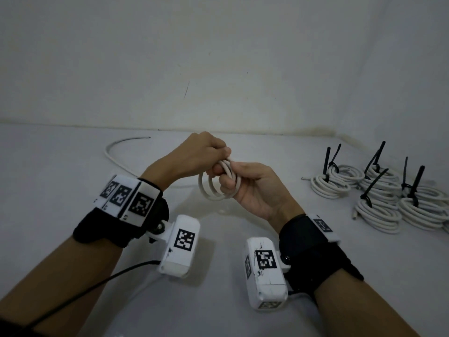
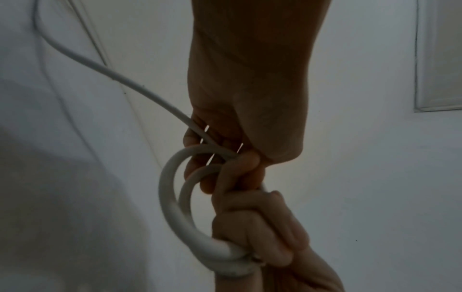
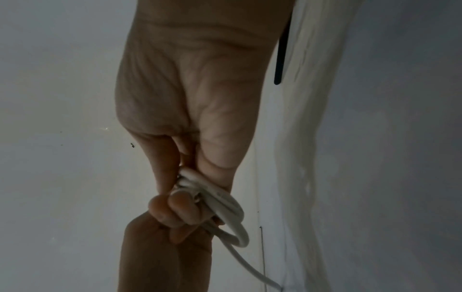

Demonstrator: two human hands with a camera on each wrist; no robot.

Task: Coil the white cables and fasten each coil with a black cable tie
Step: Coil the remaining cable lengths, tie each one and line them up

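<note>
Three or so loops of white cable (image 1: 213, 188) are already wound, held above the middle of the desk (image 1: 60, 195), so this coil is under way but not finished. Toward the desk's far left edge the loose tail (image 1: 114, 154) of the same cable lies in a wide arc on the surface, its bare end near the back wall, and it runs in toward the hands; that length has yet to be wound in. The left hand (image 1: 196, 156) comes next, its fingers curled round the strand at the top of the coil, and the left wrist view shows the cable passing between them just where it joins the loops. The right hand (image 1: 252, 188) sits just beside it, touching it, with thumb and fingers clenched on the gathered loops and the ring hanging down on its left. No tie is on this coil, and none can be seen in either hand. At the desk's right edge, well apart from the hands, stands a cluster of finished coils (image 1: 379, 190), about five as far as can be counted, each fastened with a black tie (image 1: 375, 156) whose tail sticks up. By this showing most of the work is done: what remains is winding in the tail and tying this coil. Whether more loose cables wait out of view cannot be told.
</note>
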